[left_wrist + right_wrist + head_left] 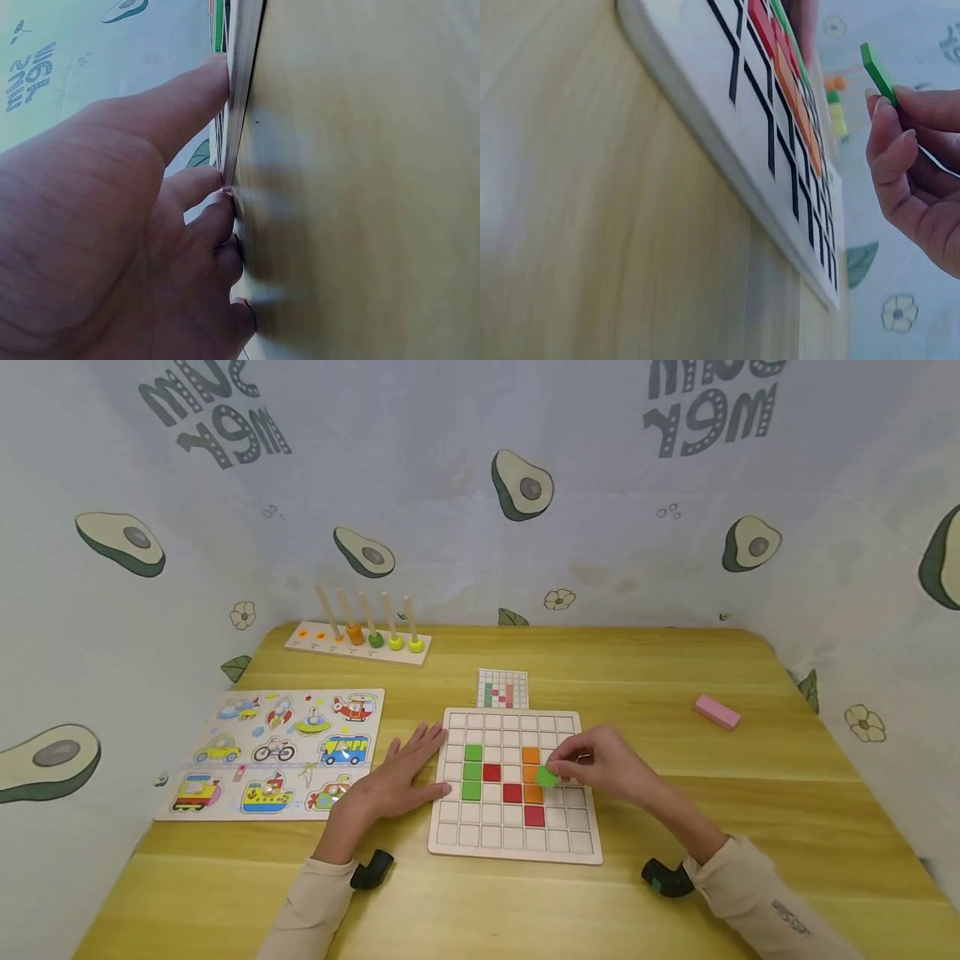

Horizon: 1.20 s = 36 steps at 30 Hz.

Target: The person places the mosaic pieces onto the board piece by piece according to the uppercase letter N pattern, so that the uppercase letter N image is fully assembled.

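A white wooden grid board [491, 837] lies on the table, with green tiles [472, 771] in a column at left, red tiles [512, 793] stepping diagonally down and orange tiles [533, 794] in a column. Above the board, near the orange column, my right hand [600, 763] pinches a green square tile [877, 73] between thumb and fingers; the tile is tilted. My left hand [393, 783] rests at the board's left edge with fingers spread, and its thumb [196, 86] touches the rim. Behind the board lies a small pattern card [503, 688] showing coloured squares.
Left of the board is a vehicle picture puzzle [288, 703], partly behind my left hand. A peg stand [390, 656] with coloured beads stands at the back left. A pink block [717, 712] lies at right. A printed curtain [450, 552] surrounds the table.
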Tool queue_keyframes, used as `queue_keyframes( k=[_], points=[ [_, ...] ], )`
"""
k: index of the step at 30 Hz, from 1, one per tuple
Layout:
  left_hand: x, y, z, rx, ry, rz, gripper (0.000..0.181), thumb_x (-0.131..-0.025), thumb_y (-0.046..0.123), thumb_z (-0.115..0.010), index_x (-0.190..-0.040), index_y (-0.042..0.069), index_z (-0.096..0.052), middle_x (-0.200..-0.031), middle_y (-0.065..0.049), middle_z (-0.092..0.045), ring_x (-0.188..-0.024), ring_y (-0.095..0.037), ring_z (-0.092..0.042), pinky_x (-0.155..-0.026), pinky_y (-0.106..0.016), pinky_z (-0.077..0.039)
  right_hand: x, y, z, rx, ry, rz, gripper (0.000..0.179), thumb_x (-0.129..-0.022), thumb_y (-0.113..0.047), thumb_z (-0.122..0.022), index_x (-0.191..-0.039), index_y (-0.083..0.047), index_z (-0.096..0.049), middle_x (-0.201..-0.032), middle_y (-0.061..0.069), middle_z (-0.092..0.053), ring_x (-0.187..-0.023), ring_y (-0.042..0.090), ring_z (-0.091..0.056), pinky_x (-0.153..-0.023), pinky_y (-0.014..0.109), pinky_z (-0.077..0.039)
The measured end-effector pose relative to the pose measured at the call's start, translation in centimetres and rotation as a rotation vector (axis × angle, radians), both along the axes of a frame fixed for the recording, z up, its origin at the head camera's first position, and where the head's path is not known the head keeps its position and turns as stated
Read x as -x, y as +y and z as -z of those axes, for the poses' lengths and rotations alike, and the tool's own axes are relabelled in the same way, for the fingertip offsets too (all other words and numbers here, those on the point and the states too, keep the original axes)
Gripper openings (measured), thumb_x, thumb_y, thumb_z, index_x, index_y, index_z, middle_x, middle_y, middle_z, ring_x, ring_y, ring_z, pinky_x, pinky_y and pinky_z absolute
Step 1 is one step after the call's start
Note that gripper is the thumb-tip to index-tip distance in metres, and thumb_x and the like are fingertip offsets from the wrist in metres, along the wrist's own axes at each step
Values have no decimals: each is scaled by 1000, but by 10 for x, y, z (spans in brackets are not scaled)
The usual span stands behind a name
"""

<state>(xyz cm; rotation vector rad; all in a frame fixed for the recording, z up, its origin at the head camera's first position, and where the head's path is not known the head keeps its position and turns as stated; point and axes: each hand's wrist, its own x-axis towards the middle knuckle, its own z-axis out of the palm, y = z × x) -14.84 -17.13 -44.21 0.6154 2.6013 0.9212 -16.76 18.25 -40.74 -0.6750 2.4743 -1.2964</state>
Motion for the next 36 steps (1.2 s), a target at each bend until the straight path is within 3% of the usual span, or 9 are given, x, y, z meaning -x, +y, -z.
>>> queue_keyframes(
  k=[7, 20, 26, 36],
  points=[
    [0, -1, 1, -7, -1, 1, 83, -108, 31, -67, -172, 3, -22, -181, -14, -14, -167, -37, -2, -132, -63, 4, -1, -29, 5, 9, 41, -73, 4, -96, -4, -80, -94, -1, -83, -86, 1, -77, -73, 12, -62, -66, 21, -56],
    [-1, -1, 0, -3, 0, 1, 83, -108, 32, -66, -172, 3, -22, -181, -14, -13, -167, -37, -2, -132, -63, 5, -7, -70, 13, -2, 16, -163, 6, -96, -3, -80, -91, -1, -83, -77, -1, -75, -67, 8, -64, -67, 22, -58],
    [-1, 0, 0, -4, 6, 4, 83, -108, 30, -67, -172, 3, -22, -180, -14, -13, -167, -37, -2, -132, -63, 5, -8, -83, 16, -9, 14, -194, 12, -96, -1, -80, -85, -5, -82, -74, -3, -73, -66, 3, -58, -63, 20, -54],
    [-3, -2, 0, -4, 6, -1, 83, -108, 30, -68, -172, 4, -22, -181, -12, -13, -168, -36, -3, -133, -62, 4, -14, -103, 19, -50, 124, -235, 10, -95, -1, -81, -86, -4, -84, -78, -3, -77, -68, -2, -55, -62, 18, -49]
  ],
)
